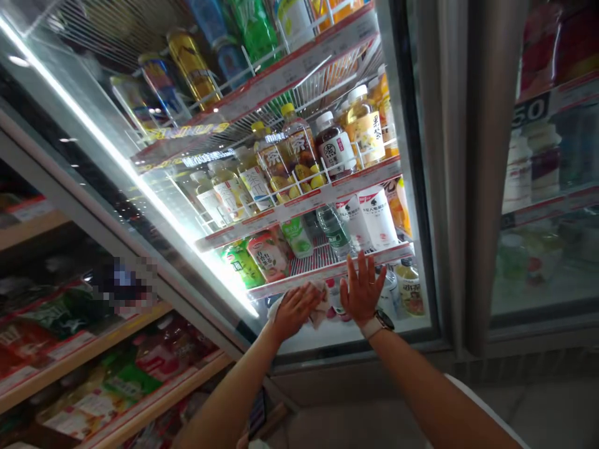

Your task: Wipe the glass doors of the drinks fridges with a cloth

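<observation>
My left hand [296, 307] presses a pale crumpled cloth [320, 307] near the bottom of the lit drinks cooler. To its right, my right hand [363, 292] has its fingers spread, with nothing held, by the lowest shelf edge; a watch [384, 320] is on that wrist. Just above the hands stand a clear green-labelled bottle [335, 229] and white cartons [377, 218]. A red carton [268, 255] and a green carton [242, 263] stand at the shelf's left.
Tea bottles [302, 149] and cans [193, 65] fill the upper shelves. The cooler's dark frame [430, 249] runs down the right, beside another cooler. Wooden-edged shelves [131, 399] with packaged drinks stand at the left.
</observation>
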`<control>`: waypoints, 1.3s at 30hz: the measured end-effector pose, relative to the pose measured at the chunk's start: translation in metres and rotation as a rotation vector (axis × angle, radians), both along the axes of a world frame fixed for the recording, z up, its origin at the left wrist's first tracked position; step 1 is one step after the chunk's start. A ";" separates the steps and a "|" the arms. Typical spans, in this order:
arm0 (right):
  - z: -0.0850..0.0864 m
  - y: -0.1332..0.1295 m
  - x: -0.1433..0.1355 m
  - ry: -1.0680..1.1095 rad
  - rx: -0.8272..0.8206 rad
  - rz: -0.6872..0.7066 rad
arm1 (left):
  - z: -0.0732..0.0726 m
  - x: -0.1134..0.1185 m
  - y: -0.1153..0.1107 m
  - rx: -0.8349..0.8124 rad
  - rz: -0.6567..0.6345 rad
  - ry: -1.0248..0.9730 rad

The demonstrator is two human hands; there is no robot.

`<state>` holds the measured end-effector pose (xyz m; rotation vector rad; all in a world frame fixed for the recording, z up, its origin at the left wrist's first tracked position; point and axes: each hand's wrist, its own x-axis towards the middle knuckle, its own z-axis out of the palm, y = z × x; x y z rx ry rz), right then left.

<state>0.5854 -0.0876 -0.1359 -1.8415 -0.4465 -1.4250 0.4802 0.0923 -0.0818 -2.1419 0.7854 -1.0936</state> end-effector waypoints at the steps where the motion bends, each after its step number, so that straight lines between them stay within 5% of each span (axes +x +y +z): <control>1: 0.000 0.000 0.000 -0.009 0.001 0.003 | 0.000 -0.003 0.004 0.037 -0.008 0.034; 5: -0.001 0.001 -0.001 0.008 -0.015 -0.013 | 0.047 -0.002 0.015 0.004 0.047 0.000; 8: -0.002 0.001 -0.001 0.029 -0.006 -0.021 | 0.092 0.008 0.011 -0.241 0.094 -0.140; 10: -0.002 0.002 -0.001 0.026 0.006 -0.022 | 0.105 0.016 0.002 -0.381 0.105 -0.243; 13: -0.003 0.002 -0.001 0.023 -0.006 -0.026 | 0.089 0.025 -0.012 -0.446 0.065 -0.328; 20: 0.000 0.000 -0.001 0.001 -0.005 -0.012 | -0.021 0.011 -0.013 -0.169 0.046 -0.100; 23: 0.002 -0.001 -0.001 -0.025 0.005 -0.009 | -0.043 -0.001 -0.006 -0.096 0.032 0.013; 26: 0.002 -0.002 -0.001 -0.027 0.015 -0.005 | -0.026 -0.007 0.002 -0.062 0.054 0.049; 32: -0.003 0.001 -0.001 0.040 0.019 0.006 | 0.074 0.008 0.007 -0.485 0.075 -0.324; 34: -0.003 0.001 -0.001 0.036 0.022 0.005 | 0.091 0.016 0.002 -0.596 0.044 -0.392; 36: -0.002 0.000 -0.001 0.008 0.027 0.001 | 0.086 0.022 -0.006 -0.607 0.019 -0.410; 39: 0.001 -0.001 -0.002 -0.017 0.029 -0.003 | 0.046 0.024 -0.015 -0.498 0.034 -0.345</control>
